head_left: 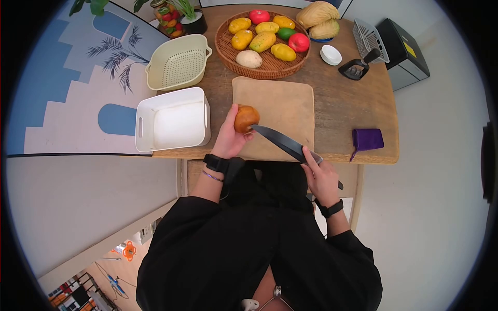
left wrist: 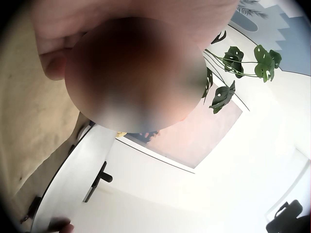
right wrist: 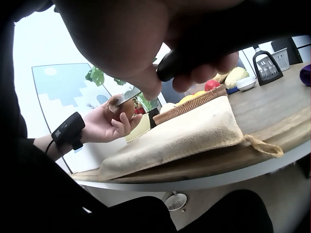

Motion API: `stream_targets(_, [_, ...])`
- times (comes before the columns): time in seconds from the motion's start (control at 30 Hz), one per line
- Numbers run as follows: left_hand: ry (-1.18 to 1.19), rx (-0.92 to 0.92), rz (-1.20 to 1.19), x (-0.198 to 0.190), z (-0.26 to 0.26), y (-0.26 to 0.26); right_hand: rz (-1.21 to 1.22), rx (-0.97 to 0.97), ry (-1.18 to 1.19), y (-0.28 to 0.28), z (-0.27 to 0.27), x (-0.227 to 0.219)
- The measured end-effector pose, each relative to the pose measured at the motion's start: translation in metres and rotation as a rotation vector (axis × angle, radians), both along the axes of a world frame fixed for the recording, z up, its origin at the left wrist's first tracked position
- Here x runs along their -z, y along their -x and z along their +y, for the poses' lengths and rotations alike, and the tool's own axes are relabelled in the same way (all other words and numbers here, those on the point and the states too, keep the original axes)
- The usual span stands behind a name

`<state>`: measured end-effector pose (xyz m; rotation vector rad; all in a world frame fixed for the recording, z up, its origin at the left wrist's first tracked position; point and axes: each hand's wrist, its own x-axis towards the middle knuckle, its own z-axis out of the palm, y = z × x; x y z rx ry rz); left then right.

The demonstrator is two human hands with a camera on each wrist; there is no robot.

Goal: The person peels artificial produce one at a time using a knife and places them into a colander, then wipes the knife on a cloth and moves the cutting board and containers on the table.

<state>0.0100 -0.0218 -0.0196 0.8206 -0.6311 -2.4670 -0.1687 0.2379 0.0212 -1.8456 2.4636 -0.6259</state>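
Observation:
My left hand [head_left: 230,137] holds up a round, orange-brown onion [head_left: 246,118] over the left part of the tan mat [head_left: 285,103]. In the right wrist view the onion [right wrist: 127,110] sits between thumb and fingers, a pale patch on its end. My right hand [head_left: 322,179] grips a large knife [head_left: 280,139] by its black handle, one finger laid along the blade. The tip of the blade meets the onion's lower right side. In the left wrist view the onion [left wrist: 136,73] is dark and blurred, with the shiny blade [left wrist: 73,170] just beneath it.
Left of the mat stand a white tub [head_left: 174,120] and a pale green colander [head_left: 179,62]. Behind it is a wicker basket [head_left: 270,72] of fruit. A white bowl [head_left: 331,54], a black-handled grater [head_left: 355,68] and a purple pouch [head_left: 367,139] lie to the right.

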Motion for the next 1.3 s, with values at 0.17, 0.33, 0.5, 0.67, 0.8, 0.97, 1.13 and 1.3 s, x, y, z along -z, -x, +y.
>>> stream_targets(0.17, [-0.097,0.037,0.040,-0.007,0.000,-0.002,-0.009,-0.010,0.034,0.003,0.000,0.004])
stream_targets(0.33, [-0.213,0.163,0.145,-0.001,0.004,-0.006,-0.079,-0.061,0.164,0.003,-0.004,0.004])
stream_targets(0.5, [-0.208,0.240,0.116,-0.029,0.016,0.001,-0.130,-0.135,0.065,-0.001,-0.010,-0.001])
stream_targets(0.67, [-0.298,0.368,0.264,0.007,0.020,0.005,-0.163,-0.151,0.169,-0.010,-0.026,-0.001])
stream_targets(0.8, [-0.325,0.248,0.166,0.005,0.042,0.028,-0.106,-0.242,0.132,-0.021,-0.047,-0.016])
stream_targets(0.97, [-0.092,0.157,0.208,0.001,0.048,0.030,-0.058,-0.261,0.103,-0.019,-0.058,-0.014])
stream_targets(1.13, [-0.142,0.155,0.243,-0.002,0.045,0.028,-0.079,-0.280,0.135,-0.015,-0.052,-0.006])
stream_targets(1.3, [-0.201,0.171,0.262,-0.020,0.051,0.029,-0.096,-0.230,0.134,-0.015,-0.049,-0.002])
